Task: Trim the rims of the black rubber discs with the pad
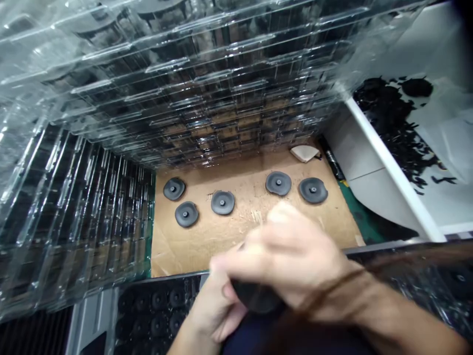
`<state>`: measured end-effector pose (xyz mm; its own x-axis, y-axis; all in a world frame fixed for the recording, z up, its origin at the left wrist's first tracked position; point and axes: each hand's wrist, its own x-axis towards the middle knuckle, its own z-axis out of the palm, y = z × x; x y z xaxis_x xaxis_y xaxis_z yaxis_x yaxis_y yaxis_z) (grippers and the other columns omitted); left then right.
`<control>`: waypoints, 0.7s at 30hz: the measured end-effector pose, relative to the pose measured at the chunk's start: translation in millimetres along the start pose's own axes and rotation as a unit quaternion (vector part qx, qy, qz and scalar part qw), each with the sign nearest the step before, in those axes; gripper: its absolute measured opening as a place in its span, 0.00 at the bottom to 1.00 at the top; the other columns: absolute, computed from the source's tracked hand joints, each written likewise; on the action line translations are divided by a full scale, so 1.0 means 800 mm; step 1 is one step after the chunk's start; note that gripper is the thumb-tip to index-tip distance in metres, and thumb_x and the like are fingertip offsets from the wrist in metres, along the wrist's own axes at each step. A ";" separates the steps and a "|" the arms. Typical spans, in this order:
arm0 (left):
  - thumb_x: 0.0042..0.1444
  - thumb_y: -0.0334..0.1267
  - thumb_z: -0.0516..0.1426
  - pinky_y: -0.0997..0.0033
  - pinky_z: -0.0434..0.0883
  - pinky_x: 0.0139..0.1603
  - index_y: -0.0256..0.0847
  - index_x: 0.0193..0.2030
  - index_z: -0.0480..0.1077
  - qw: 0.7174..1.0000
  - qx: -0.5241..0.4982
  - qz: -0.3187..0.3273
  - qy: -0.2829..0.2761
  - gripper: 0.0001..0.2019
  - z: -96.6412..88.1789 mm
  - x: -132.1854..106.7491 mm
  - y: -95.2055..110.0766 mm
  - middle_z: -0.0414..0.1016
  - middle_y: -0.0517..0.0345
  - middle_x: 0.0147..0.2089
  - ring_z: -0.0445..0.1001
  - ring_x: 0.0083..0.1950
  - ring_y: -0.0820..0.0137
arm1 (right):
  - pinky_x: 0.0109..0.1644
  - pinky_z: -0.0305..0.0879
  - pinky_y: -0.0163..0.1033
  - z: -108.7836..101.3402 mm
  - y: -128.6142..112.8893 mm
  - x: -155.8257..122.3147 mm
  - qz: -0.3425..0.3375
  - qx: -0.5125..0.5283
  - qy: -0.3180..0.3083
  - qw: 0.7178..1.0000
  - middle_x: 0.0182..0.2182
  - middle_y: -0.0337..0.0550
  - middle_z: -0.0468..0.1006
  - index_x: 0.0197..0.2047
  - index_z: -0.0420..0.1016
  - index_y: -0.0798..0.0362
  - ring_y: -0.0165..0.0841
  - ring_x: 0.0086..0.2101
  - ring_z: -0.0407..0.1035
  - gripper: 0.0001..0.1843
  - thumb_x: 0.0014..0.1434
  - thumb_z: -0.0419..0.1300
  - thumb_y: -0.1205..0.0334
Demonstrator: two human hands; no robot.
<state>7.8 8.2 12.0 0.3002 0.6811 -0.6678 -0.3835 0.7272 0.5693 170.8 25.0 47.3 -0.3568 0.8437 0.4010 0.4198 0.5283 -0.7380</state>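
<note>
Close to my body, both of my hands are together around a black rubber-like disc (256, 296), which is partly covered by my fingers. My left hand (218, 303) grips the disc by its left side. Curled over its top is my right hand (291, 251), blurred by motion; what lies inside those fingers is hidden. Past the hands, several similar black discs with a small raised centre lie apart on a cardboard sheet (192, 251): one disc (222, 202) sits near the middle, another disc (313, 190) to the right.
Stacked clear plastic trays (207, 64) rise behind and at left. On the right, a white divider (395, 162) borders a bin with black scraps (395, 123). A black marker (330, 158) and a pale wedge-shaped piece (305, 153) lie nearby. A tray of discs (155, 315) is at lower left.
</note>
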 end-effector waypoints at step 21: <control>0.47 0.38 0.66 0.61 0.71 0.56 0.44 0.49 0.73 0.993 -0.112 -0.032 0.007 0.20 -0.014 0.026 -0.003 0.80 0.53 0.46 0.76 0.51 0.60 | 0.49 0.68 0.55 0.092 0.111 -0.102 0.297 -0.150 0.120 0.935 0.45 0.55 0.73 0.46 0.76 0.55 0.41 0.41 0.70 0.15 0.64 0.50 0.62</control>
<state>4.9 20.1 -8.8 0.3185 0.6318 -0.7067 -0.5486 0.7308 0.4062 175.8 -4.2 -90.8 0.1968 0.9748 0.1054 0.7126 -0.0684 -0.6982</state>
